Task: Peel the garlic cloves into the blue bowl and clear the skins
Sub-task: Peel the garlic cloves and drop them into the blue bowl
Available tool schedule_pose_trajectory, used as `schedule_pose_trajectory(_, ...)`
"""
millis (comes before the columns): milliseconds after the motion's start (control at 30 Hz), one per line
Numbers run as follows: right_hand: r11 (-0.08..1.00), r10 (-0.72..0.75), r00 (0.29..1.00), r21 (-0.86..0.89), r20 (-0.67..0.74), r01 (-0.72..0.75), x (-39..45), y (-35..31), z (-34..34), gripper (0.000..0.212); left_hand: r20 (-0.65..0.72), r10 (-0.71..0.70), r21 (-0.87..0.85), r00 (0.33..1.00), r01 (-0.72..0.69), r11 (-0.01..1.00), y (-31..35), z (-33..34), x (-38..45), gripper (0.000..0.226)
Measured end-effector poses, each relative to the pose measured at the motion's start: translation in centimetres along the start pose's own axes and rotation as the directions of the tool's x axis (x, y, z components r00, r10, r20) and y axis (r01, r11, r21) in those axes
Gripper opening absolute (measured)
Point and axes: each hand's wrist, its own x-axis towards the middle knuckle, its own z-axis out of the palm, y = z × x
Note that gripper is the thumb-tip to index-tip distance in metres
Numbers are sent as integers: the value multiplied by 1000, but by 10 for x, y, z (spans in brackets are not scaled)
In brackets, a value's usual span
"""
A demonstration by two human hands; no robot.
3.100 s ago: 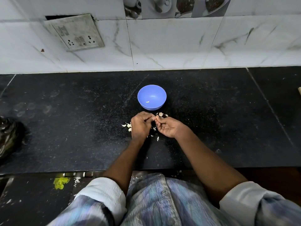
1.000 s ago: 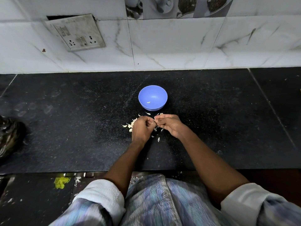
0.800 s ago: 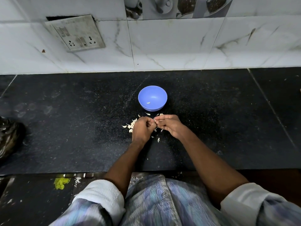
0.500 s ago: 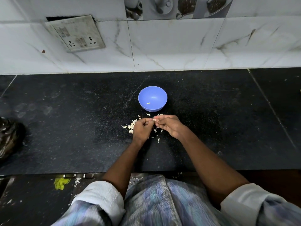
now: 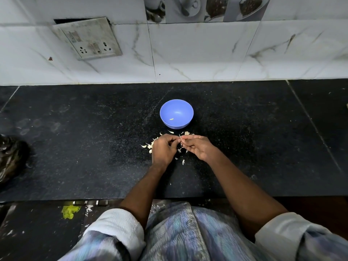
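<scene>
Bare counter (image 5: 254,129) flanking bowl (image 5: 176,113)

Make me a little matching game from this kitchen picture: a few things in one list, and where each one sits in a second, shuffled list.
Things:
1. blue bowl
2. garlic skins
3. socket plate
4. yellow smear

Places:
A. on the tiled wall, upper left
B. scattered on the counter around the hands
C. below the counter's front edge, lower left
D. on the black counter, just beyond the hands

Pairs: 1-D, 2-B, 3-A, 4-C
</scene>
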Motion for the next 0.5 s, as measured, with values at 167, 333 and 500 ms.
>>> schedule_pose_trajectory(167,997,-49,999,-63,-3,48,-1,1,0,18,0,-29,81,1000,29,996,4,1,-1,10)
schedule_pose_trajectory(333,980,-95,995,-175,7,95,-2,4,2,17,3,-85,111,996,85,990,9,-1,-3,9)
schedule_pose_trajectory(500,979,-104,994,-176,26,107,-2,4,3,18,17,-124,79,992,122,989,9,-3,-4,5)
